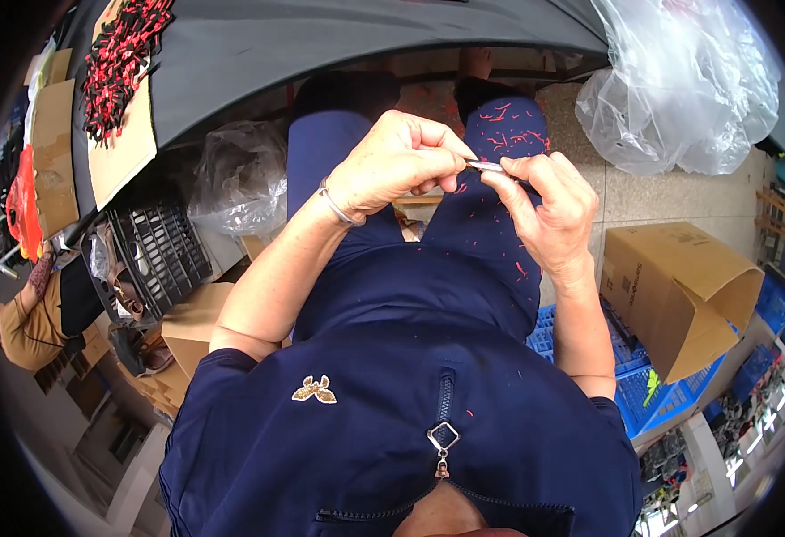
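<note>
My left hand, with a metal bangle at its wrist, is closed in a pinch above my lap. Its fingertips meet one end of a slim silvery tool; whatever else they pinch is too small to make out. The tool's other end sits between the thumb and fingers of my right hand, also closed. Below the hands, thin red scraps are scattered over my dark blue trousers. A pile of small black and red pieces lies on a cardboard sheet at the far left.
A black-covered table spans the far side. Clear plastic bags hang at far right; another bag is left of my legs. An open carton rests on blue crates at right. At left are a black crate and a person.
</note>
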A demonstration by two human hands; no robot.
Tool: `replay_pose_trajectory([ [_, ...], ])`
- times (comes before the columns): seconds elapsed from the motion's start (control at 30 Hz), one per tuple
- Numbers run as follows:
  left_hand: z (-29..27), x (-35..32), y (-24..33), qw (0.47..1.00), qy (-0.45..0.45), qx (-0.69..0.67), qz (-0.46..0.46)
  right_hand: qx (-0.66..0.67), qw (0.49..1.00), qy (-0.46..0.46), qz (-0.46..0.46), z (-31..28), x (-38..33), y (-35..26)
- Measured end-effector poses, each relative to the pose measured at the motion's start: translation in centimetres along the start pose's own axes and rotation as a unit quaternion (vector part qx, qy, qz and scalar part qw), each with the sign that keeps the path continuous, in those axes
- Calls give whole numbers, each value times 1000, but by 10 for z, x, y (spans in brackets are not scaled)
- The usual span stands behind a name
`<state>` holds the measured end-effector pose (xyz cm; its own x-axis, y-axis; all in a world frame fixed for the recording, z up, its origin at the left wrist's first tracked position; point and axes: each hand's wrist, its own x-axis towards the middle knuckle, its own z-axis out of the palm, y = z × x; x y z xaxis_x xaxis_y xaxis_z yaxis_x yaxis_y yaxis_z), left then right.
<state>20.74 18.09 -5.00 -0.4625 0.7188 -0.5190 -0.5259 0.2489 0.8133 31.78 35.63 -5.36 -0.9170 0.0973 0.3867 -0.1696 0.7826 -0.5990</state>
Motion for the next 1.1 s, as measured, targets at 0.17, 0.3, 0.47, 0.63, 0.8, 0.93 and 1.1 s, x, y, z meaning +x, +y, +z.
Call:
replay_pose_trajectory([
  [0.17, 5, -2, -5, 999, 22, -46, 0, 51, 996, 57, 43, 5, -7, 5],
  [0.3, 9, -2, -13, 995, 32, -96, 18, 16, 998, 56, 34, 6, -12, 3],
  [0.47, 14, -3, -18, 991, 43, -126, 33, -9, 998, 60, 19, 9, -13, 3],
  [0.63, 21, -3, -19, 985, 57, -152, 52, 17, 997, 64, 49, 9, -14, 2],
  [0.8, 21, -3, -22, 985, 64, -151, 54, 39, 995, 63, 74, 12, -13, 3],
  [0.93, 24, -3, -23, 983, 75, -160, 46, 10, 997, 71, 42, 14, -14, 5],
  [1.1, 24, -4, -25, 978, 84, -184, 40, 11, 996, 60, 70, 15, -17, 4],
])
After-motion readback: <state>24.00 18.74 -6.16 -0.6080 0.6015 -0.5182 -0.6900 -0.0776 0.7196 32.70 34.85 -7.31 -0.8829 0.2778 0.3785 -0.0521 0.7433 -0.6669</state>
